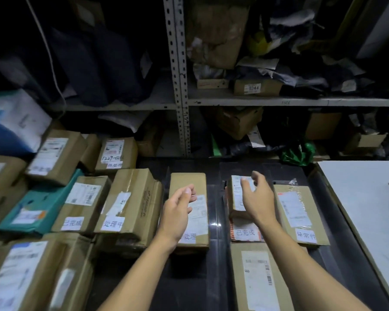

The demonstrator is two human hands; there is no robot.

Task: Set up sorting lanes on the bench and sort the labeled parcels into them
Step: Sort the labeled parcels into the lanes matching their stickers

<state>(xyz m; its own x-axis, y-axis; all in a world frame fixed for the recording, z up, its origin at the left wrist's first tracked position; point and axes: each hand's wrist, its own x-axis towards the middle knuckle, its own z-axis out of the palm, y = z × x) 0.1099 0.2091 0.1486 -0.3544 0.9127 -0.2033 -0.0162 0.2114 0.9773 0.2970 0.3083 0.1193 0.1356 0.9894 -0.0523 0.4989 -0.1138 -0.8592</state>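
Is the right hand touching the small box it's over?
Cannot tell. In the head view the right hand overlaps the small box, its fingers relaxed above the label, but neither contact nor a gap shows plainly.

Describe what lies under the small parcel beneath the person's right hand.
The small parcel rests on an orange-edged parcel whose handwritten tag reads 已完成. Only that front strip shows; the rest is covered. The right hand hovers above, fingers relaxed.
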